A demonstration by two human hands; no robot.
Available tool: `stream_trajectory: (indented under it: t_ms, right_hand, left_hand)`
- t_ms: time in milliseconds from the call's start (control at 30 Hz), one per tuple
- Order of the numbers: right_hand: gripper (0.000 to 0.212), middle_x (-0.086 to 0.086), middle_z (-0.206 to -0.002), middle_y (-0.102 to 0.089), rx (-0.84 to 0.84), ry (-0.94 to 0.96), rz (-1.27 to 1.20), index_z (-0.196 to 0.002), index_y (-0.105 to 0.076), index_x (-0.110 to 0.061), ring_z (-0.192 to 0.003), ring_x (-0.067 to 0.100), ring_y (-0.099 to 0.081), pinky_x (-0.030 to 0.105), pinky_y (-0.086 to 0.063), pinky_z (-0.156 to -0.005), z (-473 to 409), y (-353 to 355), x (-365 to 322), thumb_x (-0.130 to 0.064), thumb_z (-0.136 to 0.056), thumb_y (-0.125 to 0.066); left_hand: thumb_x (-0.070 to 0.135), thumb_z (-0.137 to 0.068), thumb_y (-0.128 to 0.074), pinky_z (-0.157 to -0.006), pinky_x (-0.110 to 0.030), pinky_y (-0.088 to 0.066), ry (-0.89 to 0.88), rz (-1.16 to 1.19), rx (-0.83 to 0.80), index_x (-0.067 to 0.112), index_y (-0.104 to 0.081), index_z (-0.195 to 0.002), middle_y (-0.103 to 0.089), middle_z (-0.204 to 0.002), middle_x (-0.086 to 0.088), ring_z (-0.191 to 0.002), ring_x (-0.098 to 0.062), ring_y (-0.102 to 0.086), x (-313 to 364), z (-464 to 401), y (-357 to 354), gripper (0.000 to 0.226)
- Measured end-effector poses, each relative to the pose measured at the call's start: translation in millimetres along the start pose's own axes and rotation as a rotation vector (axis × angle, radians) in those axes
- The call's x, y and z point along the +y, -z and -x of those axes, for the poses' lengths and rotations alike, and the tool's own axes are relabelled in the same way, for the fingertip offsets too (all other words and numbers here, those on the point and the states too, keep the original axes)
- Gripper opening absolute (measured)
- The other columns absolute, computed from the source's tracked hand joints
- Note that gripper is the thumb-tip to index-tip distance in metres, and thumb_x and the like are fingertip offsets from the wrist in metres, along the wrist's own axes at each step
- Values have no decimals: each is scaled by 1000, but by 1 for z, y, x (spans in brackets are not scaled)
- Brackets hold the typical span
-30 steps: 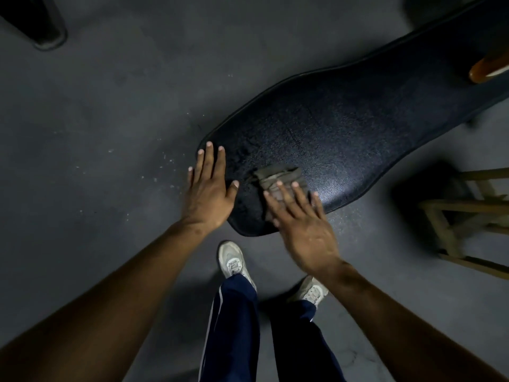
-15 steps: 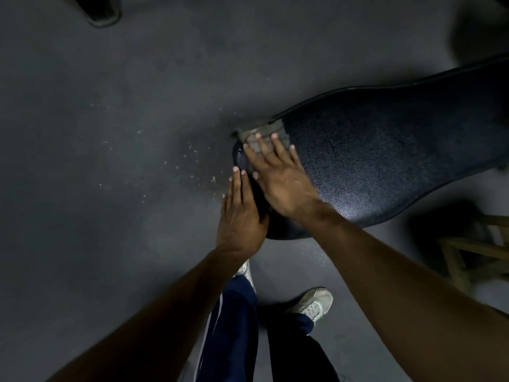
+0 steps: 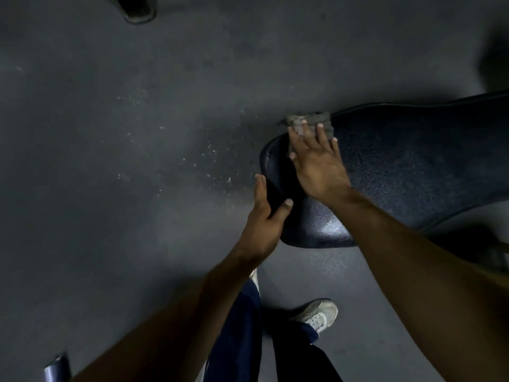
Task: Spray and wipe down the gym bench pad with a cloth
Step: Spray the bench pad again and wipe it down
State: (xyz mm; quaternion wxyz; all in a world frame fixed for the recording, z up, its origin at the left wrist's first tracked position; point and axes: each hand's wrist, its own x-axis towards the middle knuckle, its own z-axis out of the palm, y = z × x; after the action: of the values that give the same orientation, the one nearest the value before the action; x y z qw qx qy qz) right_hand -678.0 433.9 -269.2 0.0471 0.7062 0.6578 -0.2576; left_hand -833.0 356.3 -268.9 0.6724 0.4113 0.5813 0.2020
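The black textured bench pad (image 3: pixel 407 166) runs from centre to the right edge, its rounded end toward me. A folded grey cloth (image 3: pixel 309 121) lies at the pad's far rim near that end. My right hand (image 3: pixel 316 161) presses flat on the cloth with straight, spread fingers; the fingertips cover part of it. My left hand (image 3: pixel 264 216) holds the pad's near-left rim, thumb on top of the pad, fingers along the outer side. No spray bottle is in view.
Grey floor with pale specks (image 3: pixel 170 161) lies left of the pad. A dark post foot (image 3: pixel 137 11) stands at the top left. A metallic object (image 3: pixel 56 368) sits at the bottom left. My legs and a white shoe (image 3: pixel 316 315) are below the pad.
My right hand slid the cloth from the pad's near end across to its far rim. My left hand shifted along the rim and now grips it with the thumb on top.
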Motion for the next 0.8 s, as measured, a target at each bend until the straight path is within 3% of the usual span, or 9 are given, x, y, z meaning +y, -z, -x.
stream_trajectory:
  t_ms: [33, 100, 133, 233, 333, 500, 667, 800]
  right_hand:
    - [60, 1, -177, -3, -18, 53, 21, -169, -13, -27, -163, 34, 4, 55, 0, -129, -3, -2, -11, -29, -112, -33]
    - [62, 1, -177, 0, -45, 148, 75, -169, -9, -26, -163, 33, 7, 55, 2, -130, 4, -11, -26, -28, -112, -34]
    - [63, 2, -177, 1, -41, 186, 101, -169, -9, -26, -163, 33, 7, 55, 1, -130, 13, -17, -29, -27, -111, -35]
    - [64, 0, -177, -3, 3, 234, 176, -168, -16, -25, -163, 31, 2, 56, -7, -131, 53, -36, -27, -26, -109, -40]
    - [70, -1, -177, -3, -32, 233, 224, -168, -19, -25, -163, 31, -3, 56, -12, -130, 92, -46, -11, -27, -104, -46]
    - [60, 0, -175, -18, 44, 101, 216, -167, -22, -29, -162, 33, -14, 59, -11, -128, 75, -32, 0, -34, -110, -39]
    - [62, -3, -177, 2, -20, 99, 129, -168, -8, -31, -163, 30, 7, 58, 0, -129, 15, -18, -21, -31, -112, -32]
    - [69, -4, -177, 11, -43, 236, 245, -168, 0, -27, -163, 27, 13, 58, 5, -129, 37, -33, -38, -22, -108, -33]
  left_hand:
    - [31, -104, -51, -120, -23, -24, 24, 91, 14, 29, 9, -159, -10, -163, 19, -144, 4, -16, 4, 1, 1, 82]
    - [34, -106, -44, -99, -5, -37, 67, 262, 52, 31, 5, -159, -22, -156, 20, -139, 2, -27, 9, 1, 4, 73]
    - [37, -106, -42, -92, -3, -39, 85, 333, 76, 31, 2, -159, -27, -154, 18, -137, 1, -31, 11, 0, 6, 69]
    - [54, -102, -39, -104, -21, -31, 129, 394, 110, 31, -22, -157, -36, -158, 9, -138, -4, -39, 13, -6, 10, 63]
    - [58, -102, -32, -116, -30, -25, 181, 497, 108, 28, -40, -148, -53, -138, 15, -134, -6, -42, 19, -6, 12, 55]
    - [57, -103, -28, -122, -37, -20, 220, 586, 126, 20, -31, -154, -39, -158, 3, -146, -14, -34, 28, -6, 11, 63]
    - [61, -102, -24, -123, -44, -18, 238, 610, 173, 22, -16, -159, -42, -156, 0, -146, -18, -36, 18, -14, 16, 70]
    - [63, -101, -24, -122, -47, -21, 243, 613, 220, 23, -20, -158, -40, -157, -11, -145, -26, -38, 13, -20, 25, 70]
